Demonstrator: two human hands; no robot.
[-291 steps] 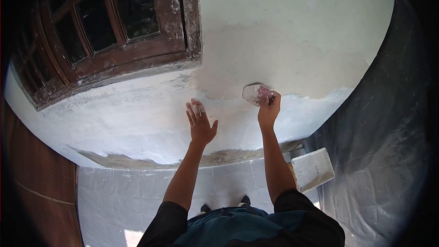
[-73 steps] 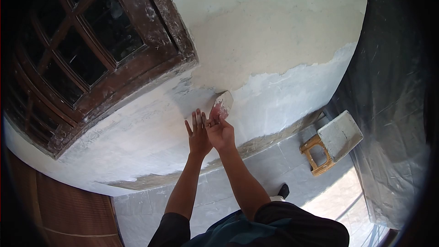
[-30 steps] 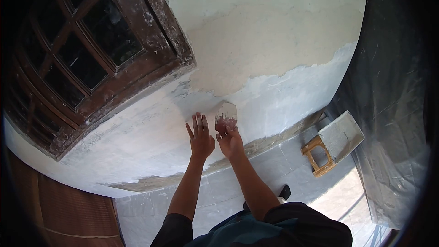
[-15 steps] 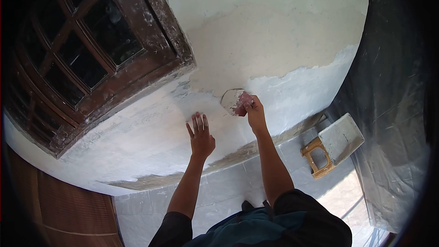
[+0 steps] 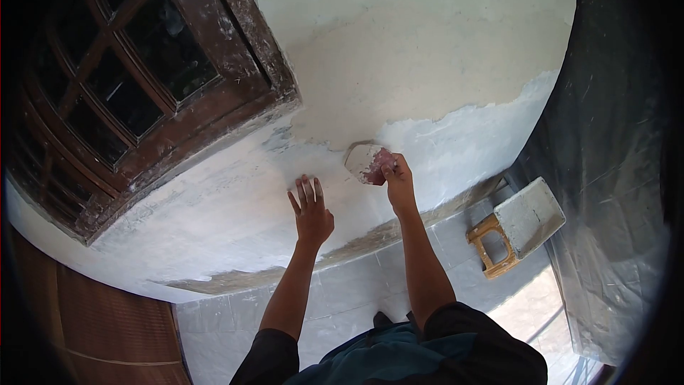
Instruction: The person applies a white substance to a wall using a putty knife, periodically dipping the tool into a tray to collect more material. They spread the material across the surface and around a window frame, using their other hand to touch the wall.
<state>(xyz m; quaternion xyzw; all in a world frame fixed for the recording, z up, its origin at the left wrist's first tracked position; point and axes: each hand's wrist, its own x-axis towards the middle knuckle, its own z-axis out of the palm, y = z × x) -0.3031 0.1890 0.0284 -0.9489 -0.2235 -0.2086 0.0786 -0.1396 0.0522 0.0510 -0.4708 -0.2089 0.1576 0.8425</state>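
Observation:
A putty-smeared scraper (image 5: 369, 162), whitish with a reddish patch near the grip, lies against the wall (image 5: 427, 50) where the white coat meets the beige area. My right hand (image 5: 400, 180) grips it at its right side, thumb on top. To the left, my left hand (image 5: 311, 212) rests against the white part of the wall with its fingers spread and holds nothing. White marks show on some fingertips.
A brown framed window (image 5: 153, 107) is at the upper left. On the right, a white-stained tray (image 5: 531, 217) sits on a yellow stool (image 5: 491, 246), beside hanging plastic sheeting (image 5: 605, 242). Grey floor tiles (image 5: 342, 303) lie below, brown panelling (image 5: 117, 314) at lower left.
The view has shifted very slightly. My right hand and the scraper have moved a little downward in the view. My left hand stays in nearly the same place on the wall.

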